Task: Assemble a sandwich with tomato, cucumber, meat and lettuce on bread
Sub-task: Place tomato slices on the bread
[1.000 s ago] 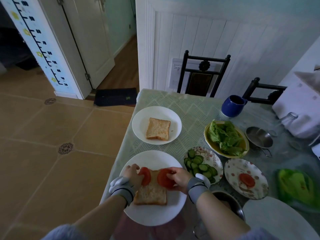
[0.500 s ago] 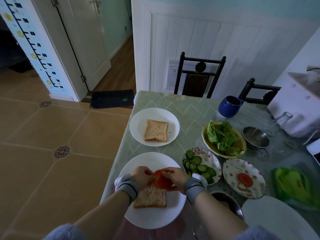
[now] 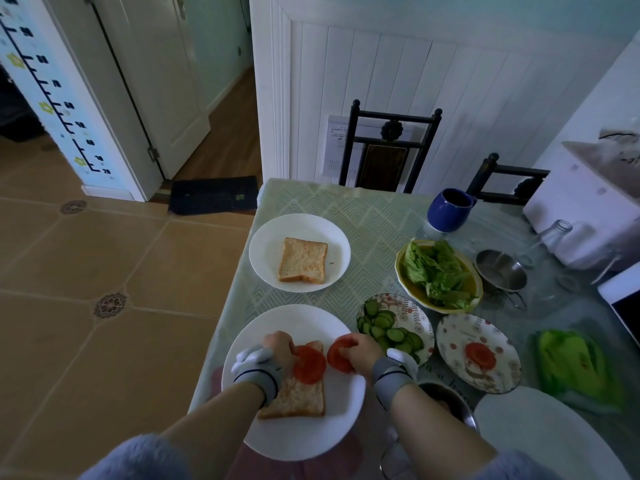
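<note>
A bread slice lies on the near white plate. One tomato slice rests on the bread's far end, and my left hand touches its left edge with its fingertips. My right hand pinches a second tomato slice, held just right of the bread above the plate. Another bread slice lies on the far white plate. Cucumber slices fill a patterned dish, lettuce fills a yellow bowl, and a last tomato slice lies on a patterned plate.
A blue mug, a small metal bowl, a glass bottle and a white appliance stand at the back right. A green bag lies right. A metal pot sits under my right wrist. The table's left edge drops to the tiled floor.
The two hands, close together over the bread half a second ago, have parted. One tomato slice now lies on the bread, and my right hand has drawn the other slice to the right.
</note>
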`<state>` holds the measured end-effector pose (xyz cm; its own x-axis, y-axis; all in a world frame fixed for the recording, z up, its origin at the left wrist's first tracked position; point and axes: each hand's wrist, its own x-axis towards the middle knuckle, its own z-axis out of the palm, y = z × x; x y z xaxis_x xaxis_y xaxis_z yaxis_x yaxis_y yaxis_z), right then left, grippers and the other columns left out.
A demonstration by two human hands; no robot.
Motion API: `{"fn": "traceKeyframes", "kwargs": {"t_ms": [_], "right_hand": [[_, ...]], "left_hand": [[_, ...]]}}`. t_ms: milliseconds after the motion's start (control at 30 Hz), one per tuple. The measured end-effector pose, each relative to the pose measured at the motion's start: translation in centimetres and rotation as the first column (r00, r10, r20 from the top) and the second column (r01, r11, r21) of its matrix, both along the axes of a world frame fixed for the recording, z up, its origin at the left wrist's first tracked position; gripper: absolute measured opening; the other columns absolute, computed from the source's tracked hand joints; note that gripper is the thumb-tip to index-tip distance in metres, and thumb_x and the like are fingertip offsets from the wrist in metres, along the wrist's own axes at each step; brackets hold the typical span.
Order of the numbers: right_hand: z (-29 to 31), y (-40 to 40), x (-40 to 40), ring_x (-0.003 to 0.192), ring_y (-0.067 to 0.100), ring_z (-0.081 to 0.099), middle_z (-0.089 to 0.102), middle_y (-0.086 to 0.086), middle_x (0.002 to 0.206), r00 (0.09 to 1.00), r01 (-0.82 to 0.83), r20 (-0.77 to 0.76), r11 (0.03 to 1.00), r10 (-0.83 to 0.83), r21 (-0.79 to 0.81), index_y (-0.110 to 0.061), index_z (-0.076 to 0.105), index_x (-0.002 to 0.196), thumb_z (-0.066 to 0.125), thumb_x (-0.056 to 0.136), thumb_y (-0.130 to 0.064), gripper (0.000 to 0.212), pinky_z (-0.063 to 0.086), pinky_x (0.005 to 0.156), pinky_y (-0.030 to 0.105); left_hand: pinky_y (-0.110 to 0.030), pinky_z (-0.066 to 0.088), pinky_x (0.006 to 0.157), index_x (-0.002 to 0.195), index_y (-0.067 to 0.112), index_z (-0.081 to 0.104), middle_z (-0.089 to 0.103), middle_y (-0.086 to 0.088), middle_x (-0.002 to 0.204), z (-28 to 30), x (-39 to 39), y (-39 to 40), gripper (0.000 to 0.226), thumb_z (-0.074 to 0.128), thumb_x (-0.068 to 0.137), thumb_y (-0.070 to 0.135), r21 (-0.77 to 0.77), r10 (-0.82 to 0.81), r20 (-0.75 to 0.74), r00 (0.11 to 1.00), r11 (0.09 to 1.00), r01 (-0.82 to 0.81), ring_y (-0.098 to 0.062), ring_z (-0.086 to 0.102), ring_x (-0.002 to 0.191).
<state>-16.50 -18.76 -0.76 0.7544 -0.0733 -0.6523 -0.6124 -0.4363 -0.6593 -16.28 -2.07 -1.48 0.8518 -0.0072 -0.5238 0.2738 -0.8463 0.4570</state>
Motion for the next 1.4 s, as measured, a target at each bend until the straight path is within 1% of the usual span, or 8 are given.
{"fn": "traceKeyframes", "kwargs": {"t_ms": [267, 400, 500, 633, 933, 1067, 1200, 1400], "right_hand": [[1.1, 1.6, -0.8, 0.096, 0.034, 0.062, 0.061, 0.014, 0.093, 1.0, 0.0, 0.009, 0.995, -0.001, 0.104, 0.004, 0.059, 0.116, 0.06, 0.086, 0.001, 0.031, 0.052, 0.094, 0.047], [1.7, 4.2, -2.2, 0.102, 0.025, 0.06, 0.065, 0.018, 0.112, 0.982, -0.188, 0.036, 0.979, 0.186, 0.072, 0.002, 0.062, 0.115, 0.065, 0.082, -0.002, 0.033, 0.051, 0.096, 0.036], [1.8, 5.8, -3.3, 0.118, 0.027, 0.057, 0.063, 0.014, 0.125, 0.939, -0.343, 0.02, 0.939, 0.344, -0.011, -0.003, 0.063, 0.117, 0.065, 0.084, -0.01, 0.034, 0.047, 0.095, 0.027], [1.4, 6.8, -4.0, 0.114, 0.024, 0.057, 0.06, 0.014, 0.13, 0.924, -0.381, -0.013, 0.924, 0.381, -0.034, -0.004, 0.058, 0.124, 0.059, 0.089, -0.009, 0.036, 0.039, 0.067, 0.006], [0.9, 7.0, -4.1, 0.102, 0.019, 0.06, 0.067, 0.006, 0.118, 0.901, -0.405, 0.08, 0.891, 0.427, -0.205, -0.013, 0.07, 0.107, 0.065, 0.084, -0.019, 0.024, 0.042, 0.095, 0.022], [0.9, 6.1, -3.7, 0.08, 0.015, 0.056, 0.067, 0.003, 0.085, 0.925, -0.331, 0.115, 0.918, 0.361, -0.218, -0.034, 0.064, 0.066, 0.062, 0.083, -0.021, 0.022, 0.052, 0.095, 0.036], [1.5, 2.9, -3.0, 0.08, 0.017, 0.057, 0.072, 0.013, 0.097, 0.945, -0.249, 0.146, 0.934, 0.292, -0.256, -0.009, 0.07, 0.095, 0.056, 0.088, -0.022, 0.02, 0.051, 0.088, 0.033], [2.0, -7.0, -2.0, 0.088, 0.027, 0.061, 0.068, 0.012, 0.095, 0.982, 0.075, 0.191, 0.929, -0.004, -0.363, -0.01, 0.065, 0.082, 0.05, 0.091, -0.021, 0.021, 0.043, 0.076, 0.029]], "left_hand": [[-0.027, 0.046, 0.057, 0.082, 0.017, 0.058, 0.057, 0.0, 0.08, 0.3, -0.5, 2.6, 0.001, 0.058, 0.081, 0.018, -0.119, 0.197, 0.213, 0.957, 0.977, -0.175, -0.017, 0.051, 0.065], [-0.028, 0.041, 0.067, 0.103, 0.009, 0.061, 0.053, -0.003, 0.098, -0.2, -1.3, 4.6, 0.025, 0.059, 0.085, 0.026, -0.102, 0.242, 0.13, 0.962, 0.968, -0.229, -0.02, 0.052, 0.077], [-0.026, 0.041, 0.067, 0.096, 0.012, 0.063, 0.061, -0.005, 0.092, -0.9, -2.5, 4.7, 0.02, 0.057, 0.086, 0.028, -0.129, 0.261, 0.083, 0.962, 0.96, -0.249, -0.021, 0.054, 0.076], [-0.025, 0.042, 0.071, 0.092, 0.013, 0.066, 0.069, -0.011, 0.101, -1.2, -3.4, 4.9, 0.013, 0.057, 0.082, 0.014, -0.116, 0.274, 0.082, 0.958, 0.958, -0.264, -0.02, 0.054, 0.08], [-0.025, 0.039, 0.069, 0.088, 0.018, 0.06, 0.067, -0.006, 0.096, -1.1, -3.7, 5.3, 0.006, 0.057, 0.084, 0.015, -0.123, 0.294, 0.086, 0.952, 0.951, -0.282, -0.018, 0.053, 0.078], [-0.021, 0.036, 0.053, 0.083, 0.018, 0.058, 0.057, 0.001, 0.078, 0.0, -3.2, 4.5, 0.003, 0.056, 0.084, 0.016, -0.152, 0.288, 0.162, 0.944, 0.952, -0.264, -0.018, 0.051, 0.071], [-0.025, 0.038, 0.059, 0.075, 0.014, 0.055, 0.056, -0.001, 0.073, 1.5, -1.7, 1.9, 0.012, 0.049, 0.085, 0.016, -0.104, 0.162, 0.207, 0.965, 0.984, -0.143, -0.018, 0.047, 0.065], [-0.034, 0.047, 0.078, 0.081, 0.015, 0.06, 0.064, -0.009, 0.091, 3.5, -0.6, -7.3, 0.017, 0.046, 0.091, 0.017, -0.078, -0.124, 0.191, 0.974, 0.987, 0.141, -0.022, 0.058, 0.084]]}}
